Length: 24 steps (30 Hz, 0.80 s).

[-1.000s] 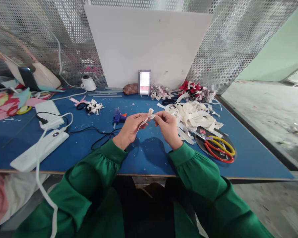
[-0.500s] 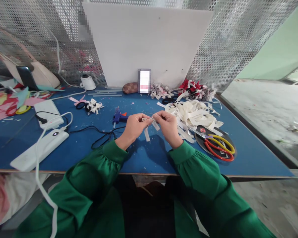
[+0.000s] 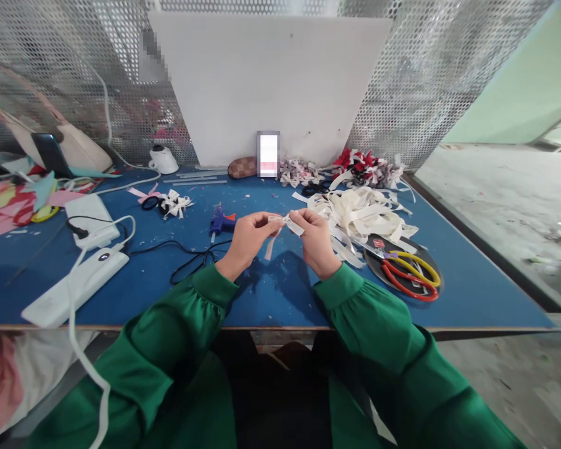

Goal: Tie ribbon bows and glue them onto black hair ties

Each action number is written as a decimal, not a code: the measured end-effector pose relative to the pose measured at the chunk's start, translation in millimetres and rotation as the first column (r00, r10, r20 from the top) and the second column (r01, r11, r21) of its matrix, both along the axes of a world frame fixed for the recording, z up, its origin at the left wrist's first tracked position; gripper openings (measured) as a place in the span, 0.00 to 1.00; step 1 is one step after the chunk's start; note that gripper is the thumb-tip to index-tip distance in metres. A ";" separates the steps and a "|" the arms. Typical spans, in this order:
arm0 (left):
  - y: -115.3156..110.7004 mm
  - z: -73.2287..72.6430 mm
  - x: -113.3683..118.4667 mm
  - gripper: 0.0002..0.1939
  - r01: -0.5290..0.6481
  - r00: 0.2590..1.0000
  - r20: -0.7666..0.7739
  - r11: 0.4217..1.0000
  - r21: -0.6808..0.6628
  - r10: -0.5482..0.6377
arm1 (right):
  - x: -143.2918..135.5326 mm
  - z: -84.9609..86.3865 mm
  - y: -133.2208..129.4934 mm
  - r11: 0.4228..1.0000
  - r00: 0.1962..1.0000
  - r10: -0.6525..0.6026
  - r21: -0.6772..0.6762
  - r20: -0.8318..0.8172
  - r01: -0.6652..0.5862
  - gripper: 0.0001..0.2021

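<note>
Both hands pinch one white ribbon (image 3: 270, 247) above the blue table (image 3: 280, 308).
The left hand (image 3: 250, 240) and right hand (image 3: 315, 240) press fingertips together on it; a loose pinch could, I think, open its fold. The black cord (image 3: 207, 252) might catch a sleeve (image 3: 210, 290) (it lies near). The disc (image 3: 375, 265) has lettering too small to read; the phone (image 3: 268, 153) is blurred.
</note>
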<state>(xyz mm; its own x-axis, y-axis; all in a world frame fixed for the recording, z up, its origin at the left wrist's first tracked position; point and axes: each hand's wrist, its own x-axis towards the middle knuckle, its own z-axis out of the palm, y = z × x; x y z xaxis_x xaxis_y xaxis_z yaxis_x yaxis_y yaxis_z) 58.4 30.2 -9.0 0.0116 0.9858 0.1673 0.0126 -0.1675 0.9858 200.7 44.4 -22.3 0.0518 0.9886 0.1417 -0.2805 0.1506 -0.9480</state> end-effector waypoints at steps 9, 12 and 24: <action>0.9 -0.8 -3.3 0.10 -0.058 0.995 -0.085 0.998 0.031 0.060 | 8.8 2.8 2.8 0.955 0.934 -0.200 0.273 0.297 0.117 0.08; 0.8 -1.4 -5.4 0.10 -0.060 0.983 -0.170 0.996 0.069 0.071 | 11.2 7.6 -0.3 0.873 0.837 -0.267 0.488 0.477 0.001 0.02; -3.2 -3.9 -8.7 0.10 -0.083 0.732 -0.631 0.953 0.291 0.256 | 11.1 4.0 -2.2 0.819 0.719 -0.243 0.535 0.651 -0.208 0.04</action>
